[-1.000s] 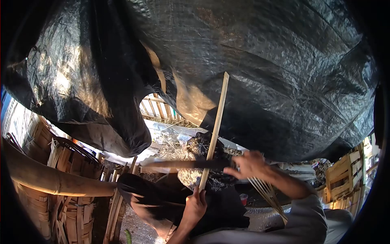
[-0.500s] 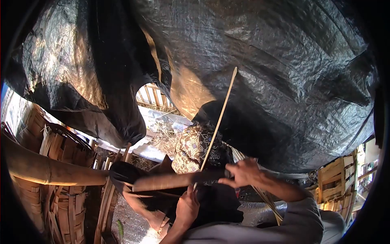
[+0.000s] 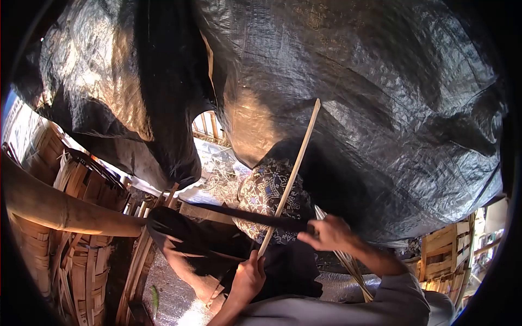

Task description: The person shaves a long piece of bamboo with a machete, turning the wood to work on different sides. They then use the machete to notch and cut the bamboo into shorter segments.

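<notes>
My left hand is closed round the lower end of a long, pale wooden strip, which slants up to the right. My right hand grips the handle of a long dark blade. That blade points left and crosses the strip just above my left hand, its flat side seen almost edge-on. Behind the strip is a brown and cream patterned cloth. Dark clothing covers my lap below the blade.
A large dark tarp hangs in front. At the left are a thick bamboo pole and woven bamboo baskets. Thin strips lie beside my right forearm, with another woven basket at the right.
The blade has turned from its broad side to nearly edge-on, its tip now higher. The strip's top has shifted slightly right and down. Both hands keep their hold.
</notes>
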Available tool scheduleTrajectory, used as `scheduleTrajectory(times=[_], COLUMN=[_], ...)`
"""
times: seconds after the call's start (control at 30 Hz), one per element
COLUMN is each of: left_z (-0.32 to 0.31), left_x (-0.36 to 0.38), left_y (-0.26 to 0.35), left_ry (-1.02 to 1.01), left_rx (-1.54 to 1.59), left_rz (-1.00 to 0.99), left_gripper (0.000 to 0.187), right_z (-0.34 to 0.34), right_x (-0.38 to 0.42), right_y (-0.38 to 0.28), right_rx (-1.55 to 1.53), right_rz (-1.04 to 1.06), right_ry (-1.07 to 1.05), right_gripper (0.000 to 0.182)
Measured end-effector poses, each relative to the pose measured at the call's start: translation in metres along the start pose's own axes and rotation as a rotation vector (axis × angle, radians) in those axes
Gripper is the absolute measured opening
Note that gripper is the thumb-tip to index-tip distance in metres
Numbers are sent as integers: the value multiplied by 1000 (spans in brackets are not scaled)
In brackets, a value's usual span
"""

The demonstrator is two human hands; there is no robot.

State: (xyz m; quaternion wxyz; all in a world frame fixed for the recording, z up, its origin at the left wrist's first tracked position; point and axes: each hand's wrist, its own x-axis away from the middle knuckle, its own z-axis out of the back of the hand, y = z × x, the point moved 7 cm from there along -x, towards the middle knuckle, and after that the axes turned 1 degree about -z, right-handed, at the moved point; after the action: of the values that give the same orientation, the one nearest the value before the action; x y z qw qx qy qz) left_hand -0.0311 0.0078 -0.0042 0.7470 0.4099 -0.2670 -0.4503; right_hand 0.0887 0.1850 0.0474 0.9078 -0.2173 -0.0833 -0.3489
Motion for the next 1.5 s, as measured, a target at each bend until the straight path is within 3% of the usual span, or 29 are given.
scheduleTrajectory(times=[0.13,0.23,0.27,0.37,0.47,0.53,0.67,0.73,0.77,0.8,0.83,0.87,0.9,0.93,1.03,1.1,1.17,1.2,1.23,1.3,1.37,1.43,1.5], left_z=[-4,0,2,6,3,2,-1,-3,-3,-4,-6,-5,-2,2,7,6,8,8,3,7,11,7,2], left_x=[1,4,3,1,9,10,10,9,10,11,12,13,15,16,17,21,27,30,33,35,37,39,38], left_y=[-4,-4,-2,3,1,2,0,-2,-3,-6,-8,-8,-5,-3,-7,-8,-9,-15,-26,-28,-24,-45,-61], left_ry=[12,16,22,-47,-29,-15,-37,-38,-32,-42,-38,-29,-28,-56,-54,-33,-11,-18,-105,-202,-379,-363,-344], left_rx=[-42,-98,-130,-116,-101,-92,-91,-110,-125,-133,-108,-80,-82,-99,-101,-70,-36,-38,121,272,432,465,498], left_rz=[3,27,33,91,43,31,27,19,15,16,13,7,0,24,-12,-50,-88,-96,-41,18,185,198,214], left_gripper=[13,13,13,13,12,12,12,12,12,12,13,14,14,14,15,16,13,13,12,11,15,17,19], right_z=[10,50,62,69,57,42,13,14,18,31,45,72,87,93,104,88,53,30,18,1,-16,-37,-46], right_x=[-2,-32,-40,-45,-32,-17,8,7,-1,-12,-25,-32,-42,-54,-62,-47,-33,-34,-23,-8,14,27,38], right_y=[-12,45,59,70,60,33,2,-9,3,20,45,56,85,116,148,130,116,124,100,53,25,8,-13], right_rx=[337,-81,-77,21,-85,-231,-58,396,353,210,103,-6,-5,-92,-93,-335,-453,-223,-266,-257,-205,-173,-102], right_rz=[54,-160,-168,-154,-207,-157,40,56,77,-47,-67,-208,-378,-412,-505,-637,-623,-539,-471,-288,-276,-175,-142], right_ry=[10,225,320,363,356,196,135,-1,53,4,208,275,396,513,431,321,268,327,241,305,206,280,204], right_gripper=[48,48,57,60,60,59,59,53,58,54,52,54,61,67,73,73,73,73,72,63,58,55,46])
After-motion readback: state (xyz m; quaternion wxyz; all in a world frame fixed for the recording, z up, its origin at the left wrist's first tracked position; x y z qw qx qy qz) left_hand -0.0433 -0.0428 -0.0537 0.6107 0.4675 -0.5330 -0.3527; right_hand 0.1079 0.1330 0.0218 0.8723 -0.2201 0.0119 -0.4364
